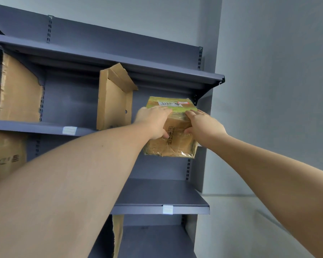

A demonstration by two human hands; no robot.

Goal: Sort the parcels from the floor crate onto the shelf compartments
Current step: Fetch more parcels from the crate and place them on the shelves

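The parcel (172, 146) label (172, 103) is too blurred to read, and the left edge crops a carton (6, 161)

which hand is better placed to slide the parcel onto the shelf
Right, probably. The right hand holds the parcel on its open side, while the left hand sits close beside the cardboard divider, with less room.

Grey metal shelf (153, 192). Upright cardboard divider (116, 101) on middle board; torn cardboard sheet (21, 90) well left of divider, printed box (6, 159) below-left.
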